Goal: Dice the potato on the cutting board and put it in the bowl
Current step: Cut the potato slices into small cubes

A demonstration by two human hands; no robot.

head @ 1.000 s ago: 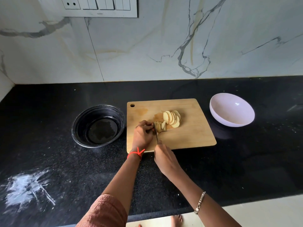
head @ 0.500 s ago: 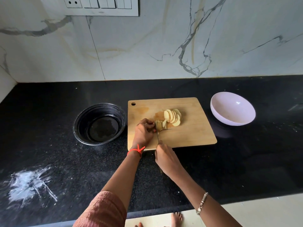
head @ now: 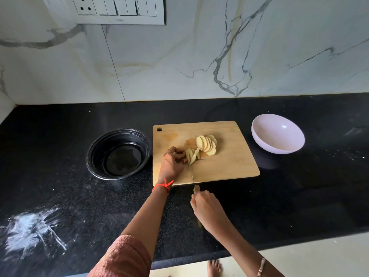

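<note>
While most of the potato (head: 207, 144) lies sliced on the cutting board (head: 229, 166), the left hand (head: 171, 162) curls its fingers round the last piece and the right hand (head: 205, 208) grips the knife (head: 191, 172); dicing and filling the pale bowl (head: 279, 136) remain.

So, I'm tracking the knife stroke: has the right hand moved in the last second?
Yes. The right hand has drawn back toward the person; it overlapped the board's near edge, and now sits clear of it.

no readable text, no labels, no brands, no numbers
</note>
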